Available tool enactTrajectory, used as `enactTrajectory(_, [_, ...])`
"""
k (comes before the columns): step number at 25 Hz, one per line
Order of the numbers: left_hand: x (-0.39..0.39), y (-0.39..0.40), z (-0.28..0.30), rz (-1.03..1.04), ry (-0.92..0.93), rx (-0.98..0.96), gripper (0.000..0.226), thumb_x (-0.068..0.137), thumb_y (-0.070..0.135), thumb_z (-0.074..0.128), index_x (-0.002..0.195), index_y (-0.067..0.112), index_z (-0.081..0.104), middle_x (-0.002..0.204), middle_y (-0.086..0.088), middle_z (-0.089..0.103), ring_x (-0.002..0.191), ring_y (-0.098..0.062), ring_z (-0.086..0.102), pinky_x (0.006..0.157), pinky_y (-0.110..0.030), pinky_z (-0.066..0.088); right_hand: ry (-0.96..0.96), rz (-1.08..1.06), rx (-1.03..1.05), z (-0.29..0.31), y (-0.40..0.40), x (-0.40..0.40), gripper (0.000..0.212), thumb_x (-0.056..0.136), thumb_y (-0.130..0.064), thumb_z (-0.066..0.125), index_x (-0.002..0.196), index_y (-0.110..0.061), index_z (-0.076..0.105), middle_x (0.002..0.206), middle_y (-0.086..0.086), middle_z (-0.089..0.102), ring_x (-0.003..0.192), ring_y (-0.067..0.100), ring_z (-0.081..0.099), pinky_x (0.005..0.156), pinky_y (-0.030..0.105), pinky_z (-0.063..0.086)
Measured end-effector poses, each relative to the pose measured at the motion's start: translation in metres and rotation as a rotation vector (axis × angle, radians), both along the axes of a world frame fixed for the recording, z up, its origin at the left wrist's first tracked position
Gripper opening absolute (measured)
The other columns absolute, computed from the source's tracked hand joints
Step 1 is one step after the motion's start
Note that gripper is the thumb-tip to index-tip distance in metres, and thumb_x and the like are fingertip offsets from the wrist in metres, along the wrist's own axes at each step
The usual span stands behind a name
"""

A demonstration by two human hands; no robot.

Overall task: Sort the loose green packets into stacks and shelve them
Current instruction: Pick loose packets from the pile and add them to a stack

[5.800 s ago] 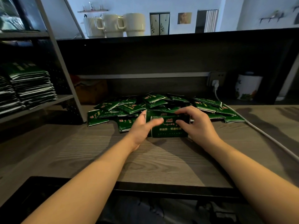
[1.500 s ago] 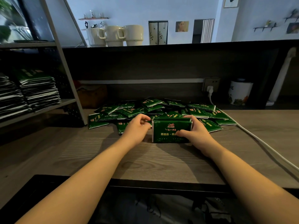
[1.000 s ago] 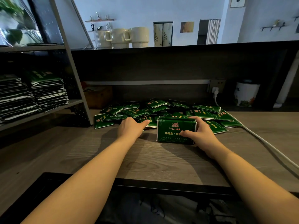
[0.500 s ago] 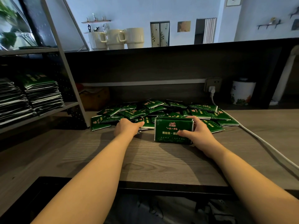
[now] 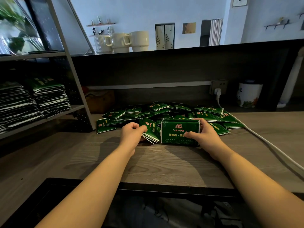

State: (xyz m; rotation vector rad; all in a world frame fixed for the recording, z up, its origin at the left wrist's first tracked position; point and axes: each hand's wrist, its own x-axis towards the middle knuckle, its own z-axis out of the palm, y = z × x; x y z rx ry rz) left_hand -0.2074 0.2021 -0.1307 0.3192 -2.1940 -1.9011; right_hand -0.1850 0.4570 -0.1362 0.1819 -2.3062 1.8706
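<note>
Both hands reach forward over the wooden counter [image 5: 164, 163]. Right hand [image 5: 204, 137] grips the upright stack [image 5: 178, 131] in front of the loose packets [image 5: 164, 111]. Left hand [image 5: 131, 134] pinches few tilted packets [image 5: 150, 131] just beside it.

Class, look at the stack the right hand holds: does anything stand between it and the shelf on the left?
The left hand, gripping a few packets, sits just left of the stack; beyond it, the shelf's slanted post borders the opening.
</note>
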Motion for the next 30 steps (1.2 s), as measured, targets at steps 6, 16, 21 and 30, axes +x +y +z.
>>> enactTrajectory(6, [0.0, 0.006, 0.006, 0.074, -0.155, 0.478, 0.016, 0.082, 0.01, 0.072, 0.096, 0.01, 0.064, 0.105, -0.013, 0.072, 0.093, -0.025, 0.071, 0.081, -0.039, 0.062, 0.009, 0.004, 0.008, -0.002, 0.001, -0.002, 0.042, 0.078, -0.008, 0.081, 0.102, -0.033, 0.059, 0.094, -0.007, 0.074, 0.084, 0.004, 0.071, 0.079, 0.026, 0.054])
enactTrajectory(16, [0.013, 0.009, 0.002, 0.236, 0.019, 0.513, 0.027, 0.074, 0.022, 0.085, 0.089, 0.014, 0.064, 0.102, -0.008, 0.074, 0.093, -0.027, 0.072, 0.085, -0.043, 0.059, -0.001, -0.013, -0.006, -0.006, 0.004, -0.011, 0.04, 0.078, -0.01, 0.081, 0.108, -0.025, 0.059, 0.095, -0.006, 0.075, 0.084, 0.005, 0.072, 0.073, 0.021, 0.052])
enactTrajectory(21, [0.01, -0.004, 0.016, 0.099, 0.216, 0.634, 0.015, 0.084, 0.021, 0.08, 0.091, 0.015, 0.067, 0.087, 0.002, 0.079, 0.083, -0.015, 0.076, 0.073, -0.033, 0.062, -0.018, -0.062, -0.012, -0.006, 0.003, -0.013, 0.045, 0.08, -0.011, 0.079, 0.11, -0.024, 0.048, 0.098, -0.012, 0.068, 0.081, -0.005, 0.066, 0.065, 0.009, 0.045])
enactTrajectory(30, [-0.002, 0.013, -0.009, -0.23, 0.136, -0.071, 0.055, 0.059, 0.02, 0.096, 0.105, 0.009, 0.068, 0.102, -0.007, 0.077, 0.101, -0.025, 0.073, 0.096, -0.048, 0.056, -0.073, -0.013, -0.084, -0.003, 0.002, -0.009, 0.024, 0.095, -0.03, 0.058, 0.118, -0.022, 0.058, 0.102, -0.017, 0.062, 0.096, -0.003, 0.057, 0.083, 0.024, 0.045])
